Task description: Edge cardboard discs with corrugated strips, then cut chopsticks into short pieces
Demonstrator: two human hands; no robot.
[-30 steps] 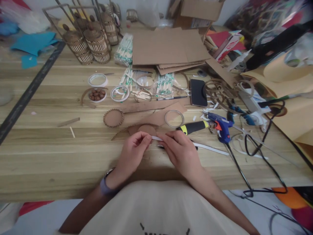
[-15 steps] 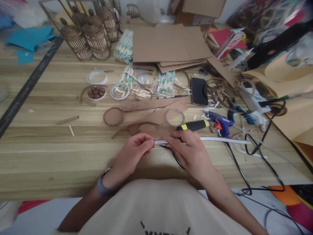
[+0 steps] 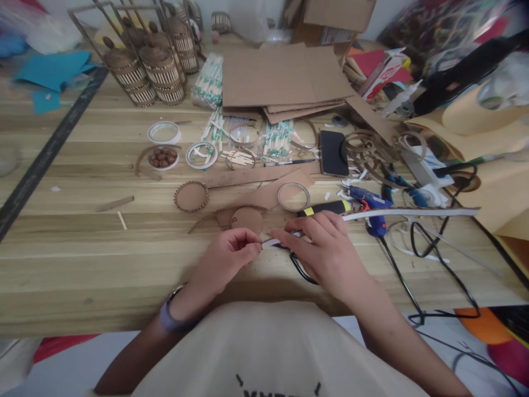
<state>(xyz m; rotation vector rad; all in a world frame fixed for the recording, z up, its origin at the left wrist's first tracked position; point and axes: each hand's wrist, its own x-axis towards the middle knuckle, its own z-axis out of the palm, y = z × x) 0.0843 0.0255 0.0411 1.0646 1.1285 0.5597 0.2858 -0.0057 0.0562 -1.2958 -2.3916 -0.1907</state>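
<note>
A long, narrow cardboard strip with a white face [image 3: 397,212] stretches between my hands and out past the right one. My left hand [image 3: 229,256] is closed, pinching the strip's left end between thumb and fingertips. My right hand [image 3: 324,248] is closed round the strip a short way along, hiding part of it. Below the right palm shows a black loop handle [image 3: 303,270], perhaps of scissors. Just beyond my hands lie a round cardboard disc [image 3: 247,219], a cardboard circle with a ridged rim [image 3: 191,197] and a tape roll [image 3: 293,197].
A blue glue gun [image 3: 375,215] with a black cable and a yellow-black handled tool [image 3: 324,208] lie to the right. A phone [image 3: 334,153], a bowl of brown beads [image 3: 164,158], stacked cardboard [image 3: 285,77] and slatted lantern-like cylinders [image 3: 163,71] stand or lie farther back.
The strip's free right end has swung up and farther right, now crossing over the glue gun. Between my hands it bends slightly. My right hand has shifted a little; the left keeps its pinch.
</note>
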